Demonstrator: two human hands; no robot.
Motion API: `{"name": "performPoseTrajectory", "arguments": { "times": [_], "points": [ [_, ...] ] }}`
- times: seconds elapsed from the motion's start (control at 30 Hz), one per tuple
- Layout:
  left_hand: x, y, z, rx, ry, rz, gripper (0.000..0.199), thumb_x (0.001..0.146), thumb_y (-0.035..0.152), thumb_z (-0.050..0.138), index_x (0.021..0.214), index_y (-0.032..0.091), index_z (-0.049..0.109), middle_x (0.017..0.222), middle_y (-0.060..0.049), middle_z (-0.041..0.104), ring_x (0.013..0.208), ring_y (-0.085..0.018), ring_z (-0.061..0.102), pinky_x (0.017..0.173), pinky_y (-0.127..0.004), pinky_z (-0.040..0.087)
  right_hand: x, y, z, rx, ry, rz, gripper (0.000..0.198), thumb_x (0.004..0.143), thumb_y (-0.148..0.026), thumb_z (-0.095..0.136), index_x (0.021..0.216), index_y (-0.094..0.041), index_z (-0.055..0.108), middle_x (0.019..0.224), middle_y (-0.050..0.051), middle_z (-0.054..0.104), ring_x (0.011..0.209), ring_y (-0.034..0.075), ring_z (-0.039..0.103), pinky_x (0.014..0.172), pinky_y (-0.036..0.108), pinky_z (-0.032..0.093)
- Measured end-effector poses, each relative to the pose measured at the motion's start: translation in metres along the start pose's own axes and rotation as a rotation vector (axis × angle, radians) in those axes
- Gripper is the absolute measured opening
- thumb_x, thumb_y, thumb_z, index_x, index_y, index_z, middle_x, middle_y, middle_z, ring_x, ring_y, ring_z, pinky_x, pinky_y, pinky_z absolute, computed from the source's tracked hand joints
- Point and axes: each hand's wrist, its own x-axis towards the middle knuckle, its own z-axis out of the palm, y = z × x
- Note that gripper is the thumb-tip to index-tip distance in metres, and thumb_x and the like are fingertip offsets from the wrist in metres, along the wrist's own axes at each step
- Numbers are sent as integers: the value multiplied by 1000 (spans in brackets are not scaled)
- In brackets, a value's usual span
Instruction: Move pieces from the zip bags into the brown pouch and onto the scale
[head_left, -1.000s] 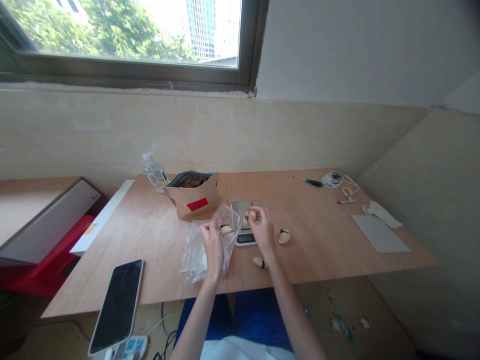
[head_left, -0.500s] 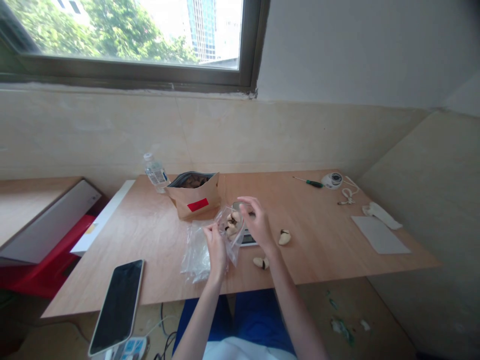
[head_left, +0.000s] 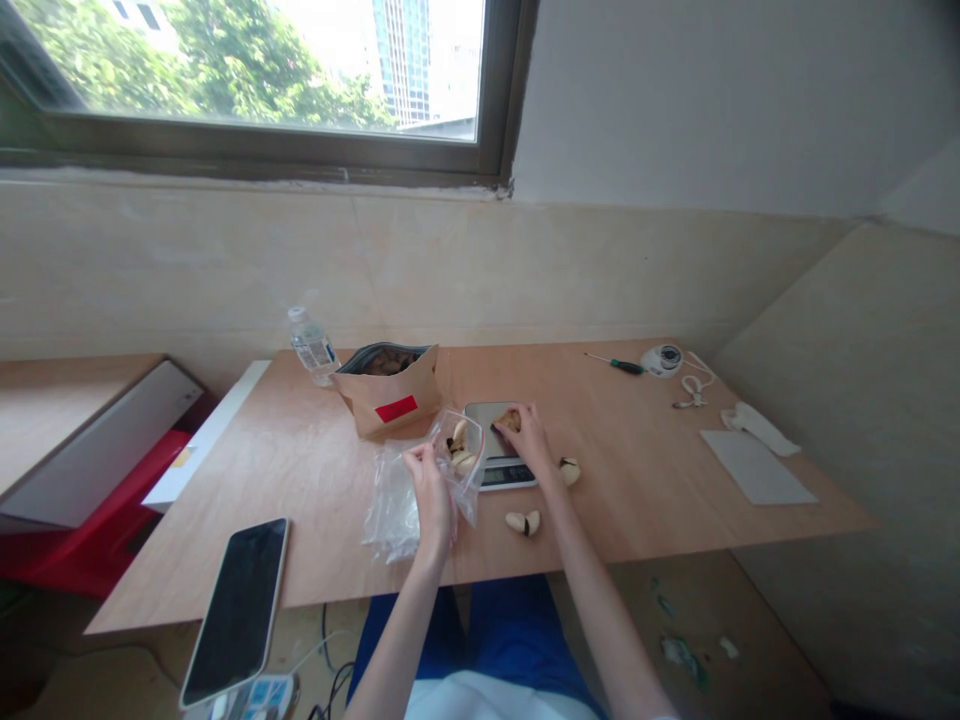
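My left hand [head_left: 430, 490] is pinched shut on the edge of a clear plastic bag [head_left: 472, 490]. Inside the bag lie several cream-coloured pieces [head_left: 462, 460] with dark brown parts; their kind is unclear. Over the plate of a small kitchen scale [head_left: 480, 411], my right hand [head_left: 528, 440] has its fingers closed on a brownish piece [head_left: 510, 419]. Whether that piece rests on the plate I cannot tell. Two more pale pieces with dark slits lie on the table: one piece [head_left: 523, 522] in front of the scale, another piece [head_left: 571, 471] by my right wrist.
An open brown paper pouch [head_left: 360, 408] with brown contents stands behind the plastic bag, beside a water bottle [head_left: 313, 347]. A tablet [head_left: 236, 610] lies at the front left. At the right are a screwdriver [head_left: 627, 367], a white camera [head_left: 661, 361] and a white sheet [head_left: 757, 468].
My right hand has moved from beside the bag's mouth down and right to the scale, where a brownish piece now shows in its fingers. My left hand stays at the bag.
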Motion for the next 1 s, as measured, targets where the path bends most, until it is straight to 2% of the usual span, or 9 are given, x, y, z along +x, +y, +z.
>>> {"name": "performPoseTrajectory", "arguments": {
  "times": [0.13, 0.27, 0.33, 0.5, 0.63, 0.73, 0.83, 0.9, 1.0],
  "points": [
    [2, -7, -1, -17, -15, 27, 22, 82, 43, 52, 84, 22, 44, 83, 2, 51, 80, -13, 55, 75, -28, 44, -3, -30, -20, 212, 95, 5, 20, 72, -26, 67, 89, -18, 59, 96, 6, 48, 87, 19, 55, 82, 33, 46],
    [1, -13, -1, -32, -53, 53, 25, 82, 46, 52, 86, 23, 43, 89, 0, 53, 87, -15, 55, 78, -29, 44, -6, -86, -52, 367, 145, -88, 27, 74, -33, 67, 97, -21, 59, 99, 5, 52, 90, 18, 56, 83, 30, 45],
    [-1, -12, 0, -21, -75, 83, 26, 83, 48, 51, 87, 24, 43, 95, -2, 54, 92, -16, 55, 80, -30, 43, -10, -112, -66, 399, 56, -158, 26, 76, -31, 65, 100, -22, 59, 101, 4, 55, 93, 17, 56, 83, 29, 45],
    [-7, -3, 1, 2, -103, 150, 29, 85, 51, 46, 88, 23, 41, 104, -5, 56, 102, -18, 55, 85, -31, 43, -27, -137, -77, 355, -421, -220, 34, 79, -22, 61, 111, -22, 52, 94, 1, 63, 86, 16, 61, 72, 26, 45],
    [-8, 1, -1, 40, -100, 171, 30, 86, 51, 45, 88, 22, 41, 106, -6, 56, 108, -19, 54, 91, -33, 41, -36, -133, -70, 234, -586, -272, 13, 87, -29, 54, 86, -18, 61, 82, 2, 65, 75, 16, 60, 64, 25, 42],
    [-7, -3, -3, 13, -111, 156, 29, 85, 51, 46, 88, 22, 42, 105, -5, 56, 110, -19, 53, 92, -34, 40, -37, -132, -71, 176, -568, -367, 34, 94, -33, 40, 75, -17, 64, 78, 4, 65, 79, 17, 59, 73, 29, 42],
    [-6, -6, -2, -72, -101, 117, 27, 85, 49, 48, 87, 23, 43, 103, -3, 56, 109, -18, 53, 92, -32, 40, -41, -134, -78, 179, -494, -397, 37, 97, -34, 33, 85, -19, 64, 89, 5, 64, 92, 18, 57, 85, 33, 42],
    [-6, -5, -1, -177, -98, 72, 24, 84, 46, 50, 87, 23, 43, 100, -2, 56, 104, -16, 55, 89, -31, 41, -47, -135, -84, 174, -412, -352, 26, 93, -39, 42, 101, -22, 61, 105, 6, 60, 105, 19, 53, 92, 36, 41],
    [-6, -1, 0, -338, -119, 20, 23, 82, 43, 53, 86, 23, 41, 94, 0, 56, 96, -14, 58, 88, -31, 42, -60, -134, -90, 94, -293, -267, 36, 79, -43, 63, 111, -27, 54, 125, 7, 46, 122, 25, 42, 101, 44, 37]
  ]
}}
